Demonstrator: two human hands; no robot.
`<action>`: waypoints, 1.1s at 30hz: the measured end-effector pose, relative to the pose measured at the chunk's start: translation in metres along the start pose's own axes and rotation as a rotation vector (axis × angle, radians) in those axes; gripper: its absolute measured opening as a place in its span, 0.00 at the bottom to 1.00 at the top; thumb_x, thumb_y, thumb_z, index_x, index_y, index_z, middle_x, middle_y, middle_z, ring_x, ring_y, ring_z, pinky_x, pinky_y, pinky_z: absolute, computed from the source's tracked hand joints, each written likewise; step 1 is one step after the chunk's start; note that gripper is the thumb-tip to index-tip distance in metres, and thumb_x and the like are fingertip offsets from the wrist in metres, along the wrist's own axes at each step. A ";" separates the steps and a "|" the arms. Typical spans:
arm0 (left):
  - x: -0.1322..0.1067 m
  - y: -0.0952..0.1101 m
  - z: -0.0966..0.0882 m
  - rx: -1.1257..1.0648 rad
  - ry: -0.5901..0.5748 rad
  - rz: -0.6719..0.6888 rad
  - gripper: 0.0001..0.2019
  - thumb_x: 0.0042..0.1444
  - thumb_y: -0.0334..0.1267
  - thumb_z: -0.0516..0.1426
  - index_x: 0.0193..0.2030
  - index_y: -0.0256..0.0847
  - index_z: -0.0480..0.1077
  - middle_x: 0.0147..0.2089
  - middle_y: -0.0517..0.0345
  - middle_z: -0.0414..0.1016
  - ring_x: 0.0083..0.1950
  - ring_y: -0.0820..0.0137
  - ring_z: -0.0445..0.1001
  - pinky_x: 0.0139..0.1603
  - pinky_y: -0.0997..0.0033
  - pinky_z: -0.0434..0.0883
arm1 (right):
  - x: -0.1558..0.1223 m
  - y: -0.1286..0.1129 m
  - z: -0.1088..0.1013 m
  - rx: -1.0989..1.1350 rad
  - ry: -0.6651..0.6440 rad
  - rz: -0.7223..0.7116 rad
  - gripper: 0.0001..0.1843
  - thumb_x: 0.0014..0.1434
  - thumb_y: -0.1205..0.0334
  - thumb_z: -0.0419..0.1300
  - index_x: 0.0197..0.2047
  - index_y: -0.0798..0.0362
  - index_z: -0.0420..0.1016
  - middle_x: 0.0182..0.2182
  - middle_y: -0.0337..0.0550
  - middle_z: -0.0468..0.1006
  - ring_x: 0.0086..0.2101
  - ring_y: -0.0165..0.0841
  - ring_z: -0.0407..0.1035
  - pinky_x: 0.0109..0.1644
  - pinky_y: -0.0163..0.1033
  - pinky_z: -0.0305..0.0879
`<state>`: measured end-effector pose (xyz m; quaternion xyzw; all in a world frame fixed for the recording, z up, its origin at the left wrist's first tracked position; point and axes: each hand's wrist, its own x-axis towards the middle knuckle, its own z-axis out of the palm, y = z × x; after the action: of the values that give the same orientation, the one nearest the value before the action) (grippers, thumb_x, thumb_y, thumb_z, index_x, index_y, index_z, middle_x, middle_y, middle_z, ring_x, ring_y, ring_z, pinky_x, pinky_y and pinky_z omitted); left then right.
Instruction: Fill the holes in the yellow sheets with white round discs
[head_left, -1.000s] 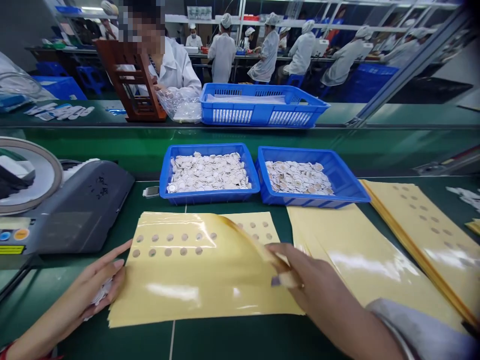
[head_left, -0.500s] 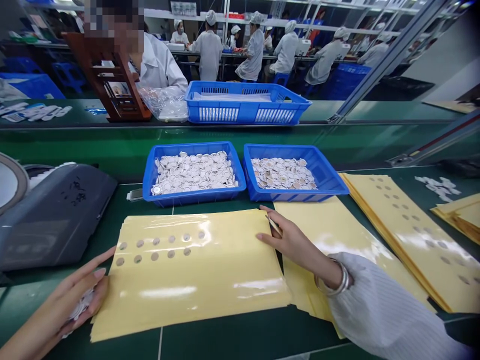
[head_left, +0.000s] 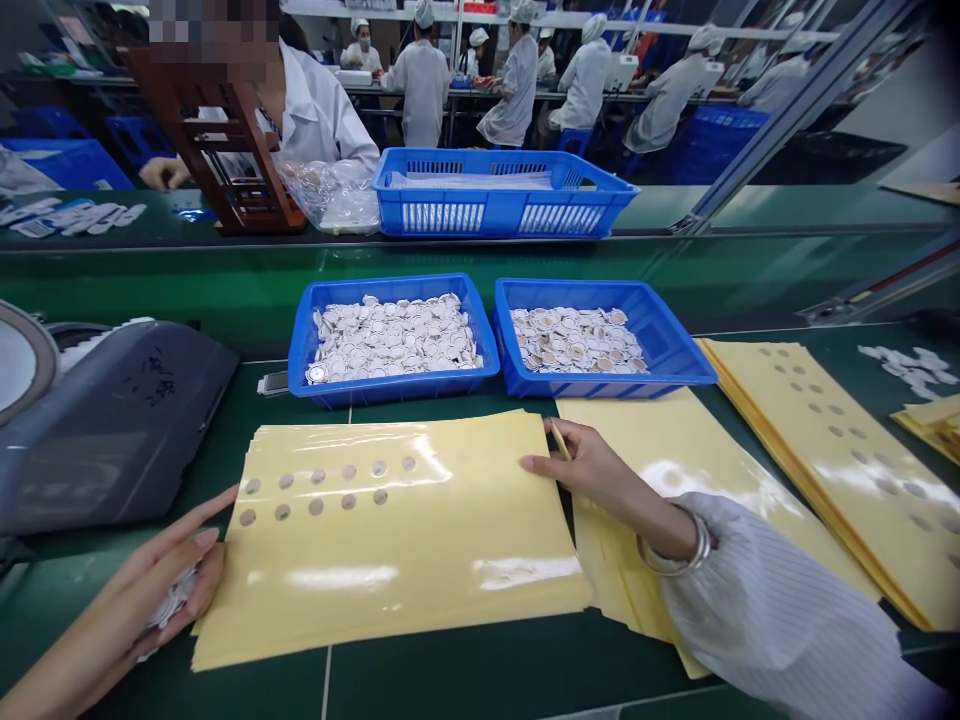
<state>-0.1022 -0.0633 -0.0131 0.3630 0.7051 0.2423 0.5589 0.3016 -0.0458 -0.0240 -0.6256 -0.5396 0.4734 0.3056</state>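
Note:
In front of me lies a stack of glossy yellow sheets (head_left: 420,560), with two rows of small round grey discs at the upper left of its top sheet. My left hand (head_left: 169,580) cups a handful of white round pieces (head_left: 174,598), its fingertips against the stack's left edge. At the upper right corner, my right hand (head_left: 592,465) pinches the sheet edge, thumb on top. A thin pointed tool (head_left: 560,440), perhaps tweezers, also sits in that hand. How many sheets the fingers grip is hidden.
Two blue trays (head_left: 394,382) of white round pieces stand behind the stack. More yellow sheets (head_left: 832,440) lie to the right, a grey machine (head_left: 112,430) to the left. Across the raised ledge are a blue basket (head_left: 502,215), a brown wooden frame (head_left: 232,150) and a co-worker (head_left: 322,120).
The view has shifted slightly, so the scene sits a little further right and higher. Both hands keep their places on the sheets. A co-worker's hand now shows beside the wooden frame.

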 end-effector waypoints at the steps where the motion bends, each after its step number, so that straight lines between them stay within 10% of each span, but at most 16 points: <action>1: 0.000 0.000 0.000 0.004 -0.004 0.004 0.44 0.37 0.63 0.57 0.61 0.47 0.55 0.12 0.65 0.59 0.09 0.78 0.47 0.07 0.80 0.48 | 0.000 -0.004 -0.001 0.019 -0.065 -0.004 0.18 0.46 0.49 0.63 0.31 0.54 0.66 0.27 0.39 0.70 0.27 0.32 0.66 0.28 0.36 0.64; 17: 0.004 -0.001 0.000 -0.034 -0.129 0.059 0.39 0.48 0.57 0.55 0.65 0.48 0.47 0.15 0.67 0.60 0.12 0.79 0.47 0.09 0.82 0.48 | -0.012 -0.045 -0.006 -0.113 -0.117 -0.037 0.20 0.52 0.48 0.56 0.43 0.53 0.67 0.35 0.46 0.75 0.33 0.39 0.71 0.30 0.38 0.69; 27: -0.003 0.000 0.002 -0.056 -0.031 0.050 0.39 0.44 0.60 0.55 0.62 0.47 0.54 0.15 0.66 0.59 0.10 0.79 0.47 0.08 0.80 0.50 | -0.080 -0.061 0.041 -0.928 0.150 -0.856 0.19 0.63 0.68 0.38 0.52 0.59 0.62 0.30 0.47 0.77 0.23 0.32 0.70 0.22 0.35 0.62; 33: -0.007 0.007 0.004 -0.040 0.008 -0.009 0.44 0.39 0.63 0.57 0.62 0.46 0.54 0.12 0.67 0.58 0.10 0.79 0.46 0.09 0.80 0.50 | -0.094 -0.078 0.055 -1.107 0.145 -0.976 0.22 0.63 0.69 0.34 0.40 0.56 0.69 0.28 0.46 0.77 0.23 0.35 0.71 0.22 0.37 0.63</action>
<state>-0.0954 -0.0647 -0.0042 0.3475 0.7040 0.2552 0.5643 0.2238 -0.1258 0.0506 -0.4070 -0.8945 -0.1001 0.1558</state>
